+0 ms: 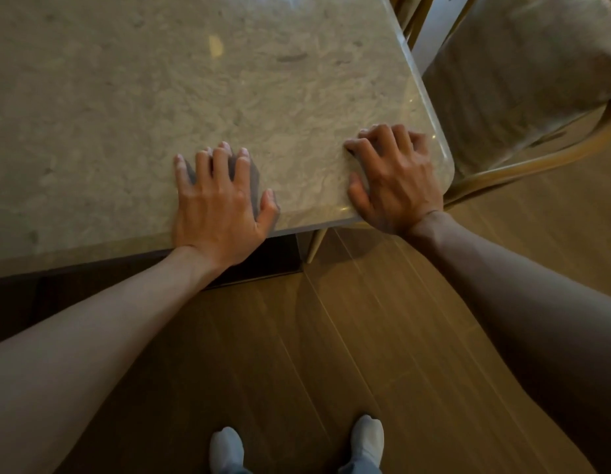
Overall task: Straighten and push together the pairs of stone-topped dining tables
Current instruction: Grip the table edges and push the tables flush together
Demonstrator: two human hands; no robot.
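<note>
Bench (160,80): beige mottled stone top, glossy, fills upper left and centre of frame. Rounded corner at centre right, polished bevelled edge. Dark underside visible below near edge at left.

On bench: left hand (217,206) flat at near edge, fingers (222,159) spread, palm down. Right hand (394,179) on corner, fingers bent, tips pressing top.

Floor (331,354): brown wood planks, lower half of frame. On floor: two feet in pale socks (367,439) at bottom centre; chair (523,165) with curved wooden frame at right, just beside bench corner.
</note>
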